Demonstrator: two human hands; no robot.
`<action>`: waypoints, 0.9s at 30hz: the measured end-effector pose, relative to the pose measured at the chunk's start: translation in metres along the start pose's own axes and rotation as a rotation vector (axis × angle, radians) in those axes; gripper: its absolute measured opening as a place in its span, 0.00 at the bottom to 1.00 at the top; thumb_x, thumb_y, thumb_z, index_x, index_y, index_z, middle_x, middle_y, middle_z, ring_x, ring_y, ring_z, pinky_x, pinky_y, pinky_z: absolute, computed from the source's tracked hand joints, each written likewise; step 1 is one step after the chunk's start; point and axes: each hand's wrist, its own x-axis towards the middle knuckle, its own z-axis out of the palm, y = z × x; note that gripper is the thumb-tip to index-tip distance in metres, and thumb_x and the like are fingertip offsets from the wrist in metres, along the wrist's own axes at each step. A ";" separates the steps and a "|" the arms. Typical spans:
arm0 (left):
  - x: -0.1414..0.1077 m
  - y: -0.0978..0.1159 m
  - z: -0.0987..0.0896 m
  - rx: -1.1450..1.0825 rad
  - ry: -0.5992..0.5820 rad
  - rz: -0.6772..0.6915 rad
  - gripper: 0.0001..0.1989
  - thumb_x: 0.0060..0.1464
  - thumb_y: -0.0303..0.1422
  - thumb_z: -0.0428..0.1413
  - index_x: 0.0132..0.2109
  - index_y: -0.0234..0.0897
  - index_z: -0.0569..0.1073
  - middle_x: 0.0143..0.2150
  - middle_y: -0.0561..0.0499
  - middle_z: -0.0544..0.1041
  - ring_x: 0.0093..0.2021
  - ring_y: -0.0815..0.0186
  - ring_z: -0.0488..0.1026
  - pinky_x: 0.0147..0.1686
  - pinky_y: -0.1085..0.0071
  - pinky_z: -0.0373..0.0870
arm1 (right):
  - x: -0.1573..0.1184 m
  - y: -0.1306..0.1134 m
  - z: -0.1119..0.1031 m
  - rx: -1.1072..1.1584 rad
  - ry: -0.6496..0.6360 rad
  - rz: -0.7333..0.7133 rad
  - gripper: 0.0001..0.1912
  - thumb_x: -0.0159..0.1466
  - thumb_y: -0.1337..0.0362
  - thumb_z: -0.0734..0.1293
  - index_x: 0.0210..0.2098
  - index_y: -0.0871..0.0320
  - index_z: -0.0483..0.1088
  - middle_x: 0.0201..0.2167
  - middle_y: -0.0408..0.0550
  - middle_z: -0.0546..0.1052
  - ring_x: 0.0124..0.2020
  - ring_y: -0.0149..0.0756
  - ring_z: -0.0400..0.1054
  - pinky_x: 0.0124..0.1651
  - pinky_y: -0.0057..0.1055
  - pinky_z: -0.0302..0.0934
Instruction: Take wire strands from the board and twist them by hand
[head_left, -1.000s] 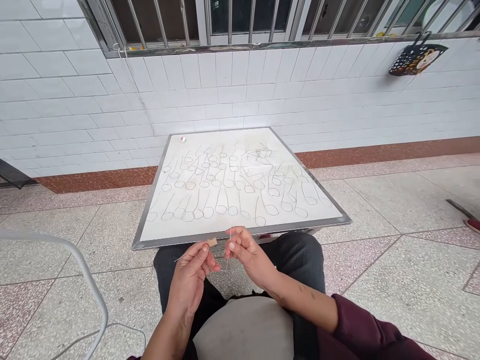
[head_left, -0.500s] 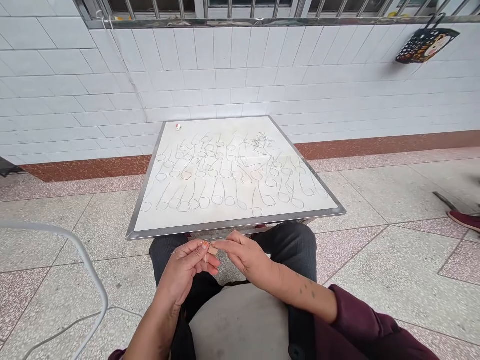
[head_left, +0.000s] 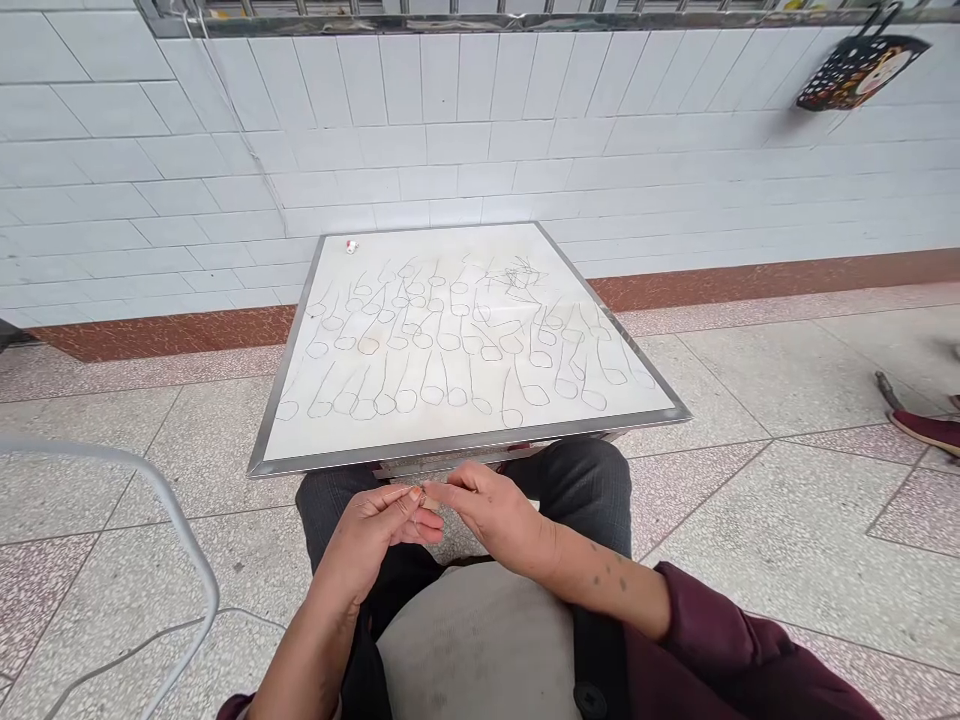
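Over my lap, just in front of the table, both hands meet at the fingertips. My left hand (head_left: 375, 530) is closed, thumb and forefinger pinched on a thin wire. A short end of that wire hangs below the thumb. My right hand (head_left: 495, 515) is closed too, its fingertips against a small tan piece (head_left: 431, 504) between the two hands. Fingers cover most of this piece, so its full shape is hidden. On the white tabletop (head_left: 420, 432) lie rows of thin wire loops (head_left: 431, 393), each a round ring with straight tails.
A tangle of loose wires (head_left: 519, 278) lies at the table's back right. A small red-and-white object (head_left: 352, 246) sits at the back left. A white curved tube (head_left: 176, 510) stands at the left. A patterned bag (head_left: 861, 72) hangs on the tiled wall. Another person's shoe (head_left: 926, 428) shows at the right.
The view has tipped slightly downward. My hands stay together in nearly the same place, and the tan piece is now more covered by fingers. The loops on the table look unchanged.
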 end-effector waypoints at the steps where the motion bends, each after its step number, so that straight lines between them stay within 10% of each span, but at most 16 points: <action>1: 0.001 -0.001 0.000 0.007 -0.001 -0.002 0.19 0.52 0.46 0.63 0.37 0.32 0.81 0.31 0.43 0.83 0.32 0.56 0.81 0.38 0.63 0.77 | 0.000 0.000 -0.001 -0.020 -0.010 -0.006 0.18 0.67 0.74 0.59 0.52 0.53 0.70 0.31 0.44 0.67 0.31 0.33 0.58 0.32 0.29 0.56; 9: 0.006 -0.005 0.004 0.042 0.011 0.010 0.21 0.50 0.49 0.63 0.37 0.32 0.80 0.31 0.45 0.83 0.32 0.58 0.80 0.37 0.64 0.76 | -0.002 0.004 0.004 0.080 -0.019 0.059 0.17 0.67 0.72 0.59 0.52 0.53 0.71 0.32 0.46 0.69 0.32 0.35 0.62 0.33 0.31 0.58; 18: 0.005 -0.008 0.012 -0.008 0.189 0.178 0.17 0.55 0.46 0.60 0.35 0.34 0.78 0.28 0.50 0.79 0.28 0.66 0.75 0.34 0.71 0.71 | 0.008 0.004 0.004 1.280 -0.094 0.722 0.17 0.58 0.56 0.74 0.41 0.55 0.67 0.32 0.42 0.72 0.30 0.29 0.66 0.31 0.28 0.62; 27: 0.004 -0.008 0.018 0.046 0.205 0.231 0.16 0.58 0.44 0.57 0.30 0.36 0.75 0.26 0.53 0.75 0.25 0.68 0.70 0.30 0.71 0.67 | 0.004 -0.003 0.003 1.740 -0.013 0.763 0.16 0.59 0.61 0.75 0.43 0.55 0.67 0.27 0.38 0.73 0.25 0.23 0.63 0.31 0.22 0.55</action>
